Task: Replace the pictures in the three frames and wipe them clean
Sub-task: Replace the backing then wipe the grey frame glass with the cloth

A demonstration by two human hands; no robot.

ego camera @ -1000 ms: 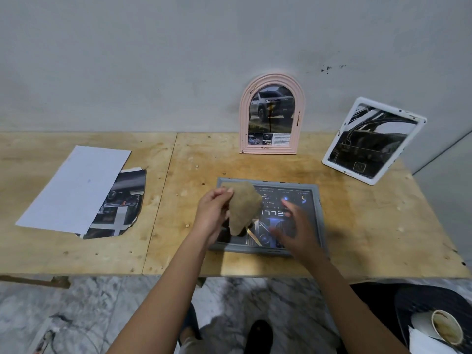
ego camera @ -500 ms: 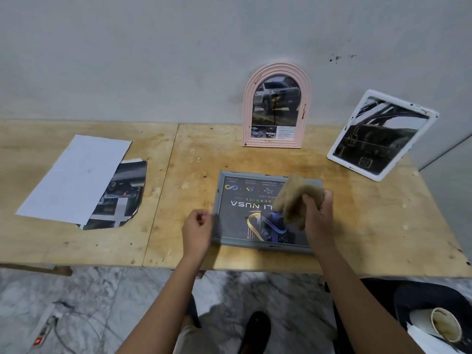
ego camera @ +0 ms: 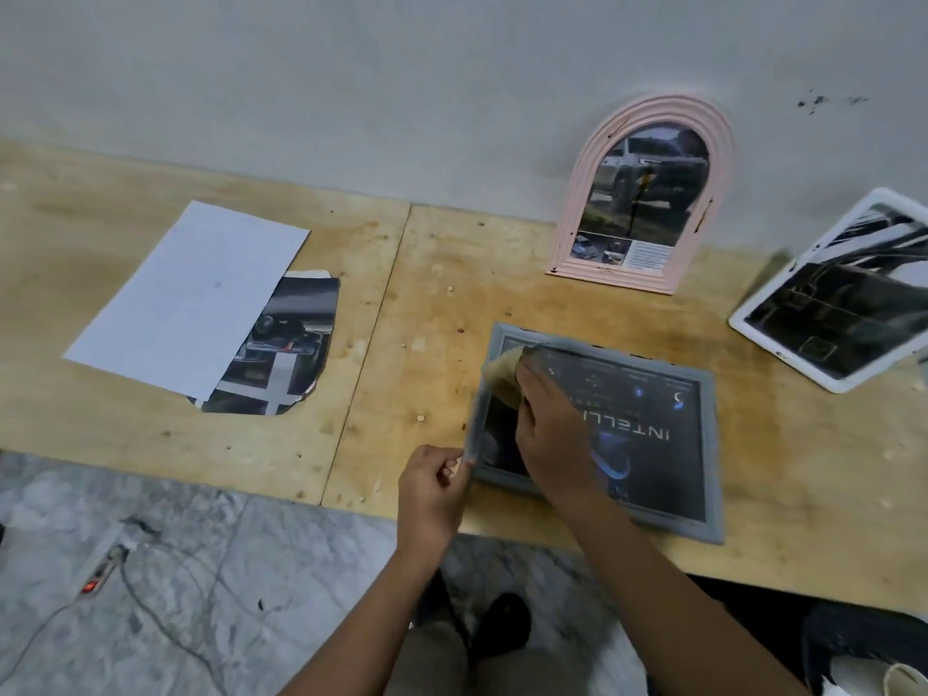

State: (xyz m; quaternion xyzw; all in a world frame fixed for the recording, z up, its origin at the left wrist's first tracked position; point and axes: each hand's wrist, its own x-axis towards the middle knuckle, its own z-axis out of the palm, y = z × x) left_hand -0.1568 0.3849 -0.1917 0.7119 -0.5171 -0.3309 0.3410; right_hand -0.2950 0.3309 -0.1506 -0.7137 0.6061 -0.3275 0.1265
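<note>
On a plywood counter [ego camera: 427, 273] against a pale wall, a grey rectangular picture frame [ego camera: 708, 434] lies flat at the near edge while a person wipes it. The right hand [ego camera: 552, 434] reaches across the glass, its grip curled over a tan cloth [ego camera: 502, 366] pressed onto the frame's ten o'clock corner. The left hand [ego camera: 432, 489] pinches the eight o'clock corner, apparently to steady it. The frame holds a dark print with pale lettering that reads upside down to the wearer.

A pink arched frame [ego camera: 663, 105] leans on the wall at twelve o'clock from it, and a white rectangular frame [ego camera: 831, 379] is propped at two o'clock. Both hold car pictures. At nine o'clock, well apart, a white sheet of paper [ego camera: 186, 298] partly covers a cut-out dark photograph [ego camera: 286, 354].

With all three frames filled, the swapping looks finished and this wipe seems barely begun. Whether the other two have been cleaned cannot be told.
</note>
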